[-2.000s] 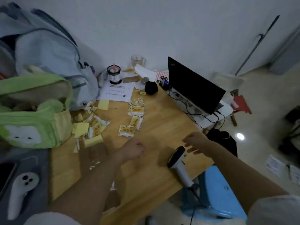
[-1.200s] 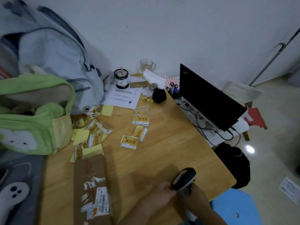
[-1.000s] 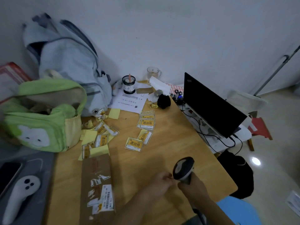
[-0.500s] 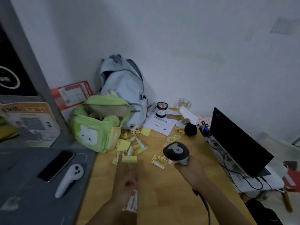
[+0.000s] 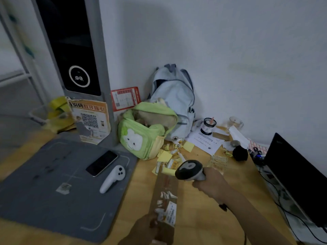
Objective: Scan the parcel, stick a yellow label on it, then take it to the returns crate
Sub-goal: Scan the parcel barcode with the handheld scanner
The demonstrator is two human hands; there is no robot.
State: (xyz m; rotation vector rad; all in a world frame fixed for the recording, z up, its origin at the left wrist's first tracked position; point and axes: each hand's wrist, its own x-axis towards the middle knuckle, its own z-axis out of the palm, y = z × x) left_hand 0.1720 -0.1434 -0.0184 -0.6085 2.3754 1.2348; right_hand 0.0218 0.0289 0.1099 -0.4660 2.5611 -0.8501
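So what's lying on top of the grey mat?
On the grey mat: a dark phone, a white controller and a small paper scrap. Anything under them is covered.

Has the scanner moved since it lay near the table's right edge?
Yes. The right hand has lifted the scanner and carried it left and forward; it now overlaps the yellow labels, above the parcel's far end.
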